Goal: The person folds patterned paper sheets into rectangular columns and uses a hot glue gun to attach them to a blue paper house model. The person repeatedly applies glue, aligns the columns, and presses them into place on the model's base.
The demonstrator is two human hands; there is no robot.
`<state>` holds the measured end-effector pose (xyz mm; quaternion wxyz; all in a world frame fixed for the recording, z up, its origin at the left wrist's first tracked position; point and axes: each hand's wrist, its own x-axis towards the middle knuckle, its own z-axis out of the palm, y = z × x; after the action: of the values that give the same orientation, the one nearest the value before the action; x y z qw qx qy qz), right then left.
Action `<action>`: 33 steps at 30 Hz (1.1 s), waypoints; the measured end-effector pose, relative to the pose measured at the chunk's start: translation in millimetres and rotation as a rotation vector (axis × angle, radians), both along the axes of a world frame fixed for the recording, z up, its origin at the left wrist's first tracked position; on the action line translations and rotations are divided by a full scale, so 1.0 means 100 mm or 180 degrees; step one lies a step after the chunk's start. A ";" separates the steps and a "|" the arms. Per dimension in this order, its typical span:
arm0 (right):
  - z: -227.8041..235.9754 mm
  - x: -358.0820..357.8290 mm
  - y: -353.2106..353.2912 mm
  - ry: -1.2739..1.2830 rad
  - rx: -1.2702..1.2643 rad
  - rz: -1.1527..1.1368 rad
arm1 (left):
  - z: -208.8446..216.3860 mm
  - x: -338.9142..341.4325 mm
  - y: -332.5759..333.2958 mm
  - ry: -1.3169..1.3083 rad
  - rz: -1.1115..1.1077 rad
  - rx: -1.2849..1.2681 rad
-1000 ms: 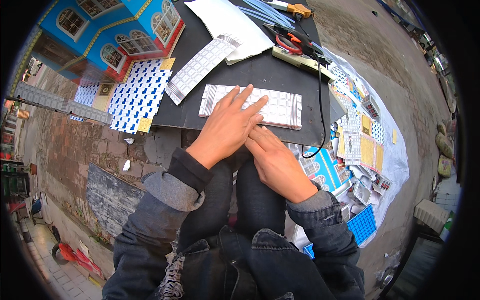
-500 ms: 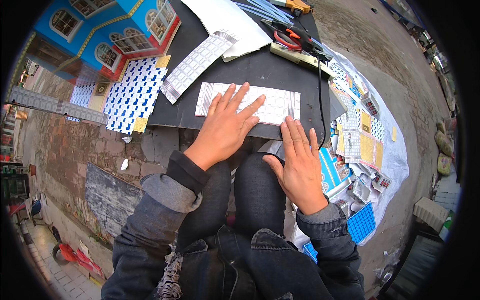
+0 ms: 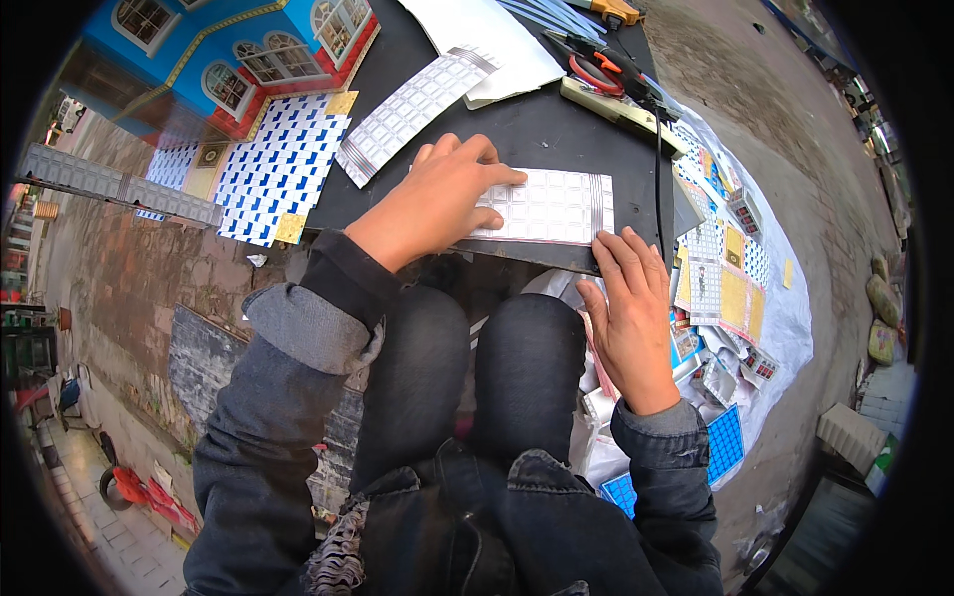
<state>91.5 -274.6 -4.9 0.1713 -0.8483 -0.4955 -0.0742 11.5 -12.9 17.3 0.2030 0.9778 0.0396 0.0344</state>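
No legible lettering, labels, numbers or signs.

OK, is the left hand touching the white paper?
No, the left hand is on the nearer patterned strip, apart from the white paper.

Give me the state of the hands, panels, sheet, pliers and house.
Near patterned panel: flat, partly covered by left hand
Far patterned panel: lying askew
White sheet: partly under far patterned panel
Left hand: fingers bent
Right hand: open, fingertips at near panel's corner
Pliers: lying, open or shut unclear
Model house: upright
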 end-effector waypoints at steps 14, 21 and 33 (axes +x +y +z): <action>0.12 0.05 -0.05 0.0509 0.0225 0.0138 | -0.53 0.28 -0.28 -0.0689 -0.0893 0.0332; 0.55 0.80 0.26 0.0537 0.2004 -0.0989 | -0.50 0.28 -0.29 -0.0656 -0.0873 0.0470; 0.46 1.80 1.24 0.2052 0.0407 -0.1728 | -0.43 0.24 -0.31 -0.0854 -0.0767 0.0253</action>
<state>271.5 -150.2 41.1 0.3440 -0.9155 -0.1696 0.1219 35.9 -44.4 -25.6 0.1704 0.9693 -0.1067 0.1414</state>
